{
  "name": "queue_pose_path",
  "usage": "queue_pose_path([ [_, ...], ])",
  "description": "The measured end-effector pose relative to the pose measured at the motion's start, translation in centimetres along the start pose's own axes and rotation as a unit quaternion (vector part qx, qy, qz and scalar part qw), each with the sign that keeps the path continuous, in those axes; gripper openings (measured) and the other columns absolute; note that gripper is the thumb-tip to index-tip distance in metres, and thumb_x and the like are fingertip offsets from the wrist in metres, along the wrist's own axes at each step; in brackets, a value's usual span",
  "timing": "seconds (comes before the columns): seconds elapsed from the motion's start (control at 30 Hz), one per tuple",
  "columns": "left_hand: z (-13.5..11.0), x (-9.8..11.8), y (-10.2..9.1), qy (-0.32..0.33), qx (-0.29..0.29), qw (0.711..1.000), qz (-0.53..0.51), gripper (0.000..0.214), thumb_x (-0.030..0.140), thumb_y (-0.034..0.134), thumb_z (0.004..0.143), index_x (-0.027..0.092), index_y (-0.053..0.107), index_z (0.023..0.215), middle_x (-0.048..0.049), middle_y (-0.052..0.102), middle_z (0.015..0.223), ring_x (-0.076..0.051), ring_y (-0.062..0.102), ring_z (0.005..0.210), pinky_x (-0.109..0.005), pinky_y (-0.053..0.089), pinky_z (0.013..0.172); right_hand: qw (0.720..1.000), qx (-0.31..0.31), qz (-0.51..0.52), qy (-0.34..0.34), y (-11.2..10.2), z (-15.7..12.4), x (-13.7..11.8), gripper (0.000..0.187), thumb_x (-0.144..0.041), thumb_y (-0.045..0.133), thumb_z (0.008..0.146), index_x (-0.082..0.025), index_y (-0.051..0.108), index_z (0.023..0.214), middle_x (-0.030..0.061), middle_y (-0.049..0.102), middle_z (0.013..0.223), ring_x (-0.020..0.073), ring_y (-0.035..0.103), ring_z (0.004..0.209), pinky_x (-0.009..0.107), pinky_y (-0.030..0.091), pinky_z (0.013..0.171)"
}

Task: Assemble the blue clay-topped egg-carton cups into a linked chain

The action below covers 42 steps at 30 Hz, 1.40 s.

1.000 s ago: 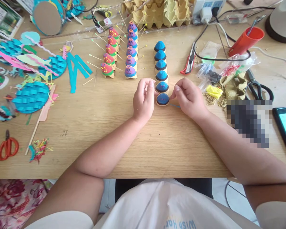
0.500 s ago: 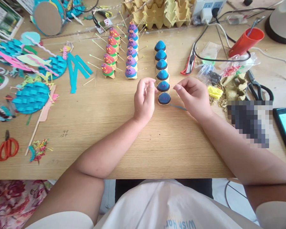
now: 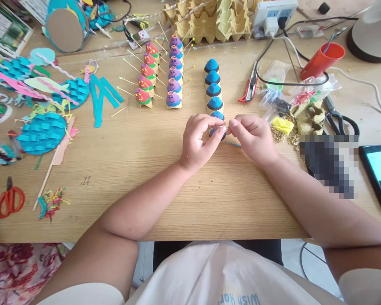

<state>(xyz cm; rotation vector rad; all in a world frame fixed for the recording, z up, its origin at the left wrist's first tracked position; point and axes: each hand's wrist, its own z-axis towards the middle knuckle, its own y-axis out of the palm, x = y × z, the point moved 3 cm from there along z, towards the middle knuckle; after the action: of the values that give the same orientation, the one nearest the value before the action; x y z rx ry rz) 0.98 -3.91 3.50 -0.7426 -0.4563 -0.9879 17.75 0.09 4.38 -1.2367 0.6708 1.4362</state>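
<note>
A row of blue-domed egg-carton cups with dark rims (image 3: 213, 90) stands on the table in front of me. My left hand (image 3: 198, 142) curls over the nearest cups, thumb and forefinger bent together at the tips. Facing it, my right hand (image 3: 255, 135) is closed in a pinch, its fingertips almost meeting those of the left. Whatever lies between the fingers is too small to name. Under my right hand lies a thin blue strip (image 3: 233, 144). The two nearest cups are partly covered by my left fingers.
Red-and-green cups (image 3: 143, 96) and purple cups (image 3: 173, 100) with pin-like sticks stand left of the blue row. A red utility knife (image 3: 250, 84), yellow packet (image 3: 282, 125), black-handled scissors (image 3: 339, 118) and red cup (image 3: 322, 61) are rightward. Orange scissors (image 3: 9, 201) lie far left.
My left hand has moved right over the nearest blue cups, its thumb and forefinger forming a loop. My right hand has shifted slightly left, bringing the fingertips close together.
</note>
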Motion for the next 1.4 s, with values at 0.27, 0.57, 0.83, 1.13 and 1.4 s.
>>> queue_pose_path([
  [0.27, 0.1, -0.1, 0.0, 0.018, 0.012, 0.999, 0.026, 0.018, 0.041, 0.069, 0.103, 0.026, 0.072, 0.092, -0.0006, 0.077, 0.09, -0.017, 0.07, 0.093, -0.036, 0.055, 0.091, 1.0, -0.022, 0.001, -0.016, 0.1, 0.1, -0.5, 0.058, -0.075, 0.069, 0.09, -0.021, 0.07, 0.071, -0.0004, 0.061, 0.066, 0.0117, 0.05, 0.063, 0.029, 0.044, 0.063],
  [0.57, 0.1, -0.5, -0.2, 0.004, 0.015, 0.998, 0.055, 0.018, 0.042, 0.07, 0.102, 0.027, 0.077, 0.095, -0.0007, 0.077, 0.089, -0.017, 0.068, 0.09, -0.035, 0.055, 0.088, 0.99, -0.031, 0.124, 0.055, 0.4, 0.1, 0.6, 0.047, -0.067, 0.084, 0.082, -0.021, 0.073, 0.079, 0.0001, 0.068, 0.075, 0.0124, 0.056, 0.07, 0.027, 0.046, 0.063],
  [0.83, 0.1, -0.5, -0.2, -0.005, 0.029, 0.999, 0.04, 0.019, 0.041, 0.067, 0.103, 0.027, 0.079, 0.102, -0.0016, 0.077, 0.093, -0.016, 0.068, 0.092, -0.035, 0.054, 0.089, 0.975, -0.011, 0.202, 0.096, 0.5, 0.3, 1.1, 0.043, -0.057, 0.093, 0.075, -0.021, 0.072, 0.081, -0.0011, 0.069, 0.078, 0.0112, 0.058, 0.071, 0.026, 0.051, 0.068],
  [1.13, 0.1, -0.9, -0.3, -0.032, 0.058, 0.998, 0.016, 0.016, 0.038, 0.065, 0.105, 0.026, 0.076, 0.104, -0.0029, 0.079, 0.096, -0.017, 0.072, 0.093, -0.034, 0.054, 0.089, 0.976, 0.009, 0.197, 0.089, 0.1, 0.2, 1.4, 0.04, -0.056, 0.087, 0.081, -0.02, 0.069, 0.077, -0.0039, 0.062, 0.069, 0.009, 0.048, 0.063, 0.025, 0.043, 0.063],
  [1.4, 0.1, -0.9, -0.3, -0.024, 0.062, 0.998, 0.001, 0.011, 0.031, 0.066, 0.104, 0.025, 0.076, 0.106, -0.0021, 0.079, 0.096, -0.015, 0.071, 0.092, -0.032, 0.054, 0.09, 0.982, 0.021, 0.16, 0.1, -0.1, 0.3, 1.9, 0.047, -0.062, 0.088, 0.079, -0.019, 0.074, 0.07, -0.0008, 0.067, 0.065, 0.0082, 0.047, 0.057, 0.025, 0.042, 0.057],
])
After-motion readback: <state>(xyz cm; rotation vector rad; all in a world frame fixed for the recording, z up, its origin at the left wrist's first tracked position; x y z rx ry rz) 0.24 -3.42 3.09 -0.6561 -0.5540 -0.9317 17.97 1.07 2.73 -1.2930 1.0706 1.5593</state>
